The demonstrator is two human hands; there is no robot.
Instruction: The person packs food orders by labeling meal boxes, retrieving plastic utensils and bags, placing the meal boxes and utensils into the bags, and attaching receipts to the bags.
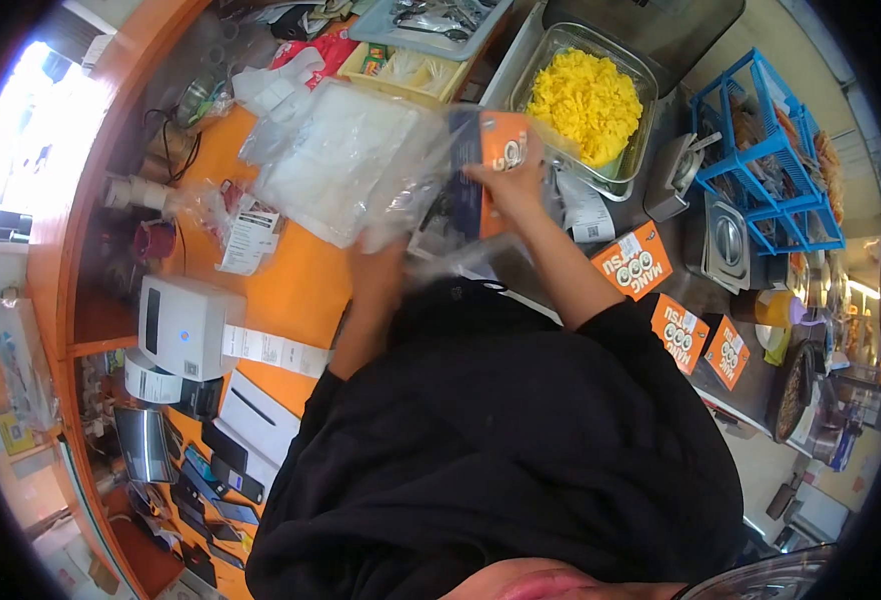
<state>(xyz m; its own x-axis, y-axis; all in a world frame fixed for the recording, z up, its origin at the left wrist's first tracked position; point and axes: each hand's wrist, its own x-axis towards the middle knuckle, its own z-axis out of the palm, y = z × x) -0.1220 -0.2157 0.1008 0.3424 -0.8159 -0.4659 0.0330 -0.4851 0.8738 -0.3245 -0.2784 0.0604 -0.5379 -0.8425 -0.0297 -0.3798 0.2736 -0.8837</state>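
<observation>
My right hand (513,190) is closed round an orange and dark blue food box (502,140), thumb on its orange face. A thin clear plastic bag (423,185), smeared by motion, spreads beside the box and towards my left hand. My left hand (374,255) is blurred at the bag's lower edge; the bag's film runs from its fingers. I cannot tell how far the box sits inside the bag. Just beyond my left hand, a stack of clear plastic bags (336,160) lies on the orange counter (306,280).
A glass tray of yellow rice (588,105) stands behind the box. Several orange boxes (633,262) sit on the steel counter at right, near a blue wire rack (761,160). At left are a label printer (186,325), receipts (251,238) and several phones (231,470).
</observation>
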